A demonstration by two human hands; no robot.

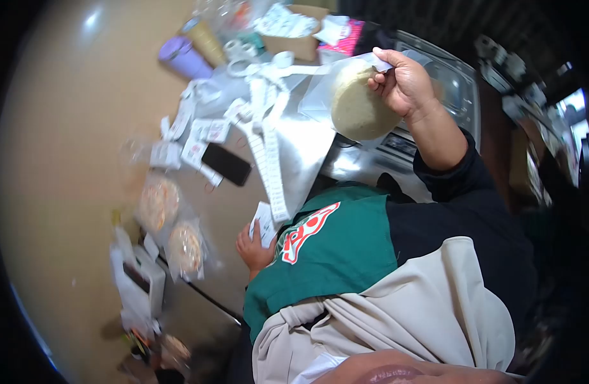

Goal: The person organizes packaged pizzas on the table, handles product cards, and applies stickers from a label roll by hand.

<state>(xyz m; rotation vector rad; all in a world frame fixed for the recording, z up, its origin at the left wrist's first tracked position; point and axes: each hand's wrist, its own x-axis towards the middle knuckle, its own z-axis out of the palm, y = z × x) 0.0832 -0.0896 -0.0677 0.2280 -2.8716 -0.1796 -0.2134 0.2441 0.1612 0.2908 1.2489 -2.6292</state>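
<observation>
My right hand [406,83] is raised at the upper right, thumb and fingers closed on the edge of a clear plastic bag [317,96]. A pale, flat round item [361,105] shows in the bag, hanging to the left of and below the fingers. Low at the left, beside the green apron [345,256], my left hand [255,251] is closed on a printed white paper [264,224]. Long printed paper strips [266,144] lie on the metal surface just above that paper. Part of the left palm is hidden.
A black phone [226,164] lies among labels. Two wrapped round items [159,203] sit at the left above a white device [144,278]. A purple cylinder [182,56] and cardboard box [294,41] are at the top. A metal machine [457,93] stands behind my right hand.
</observation>
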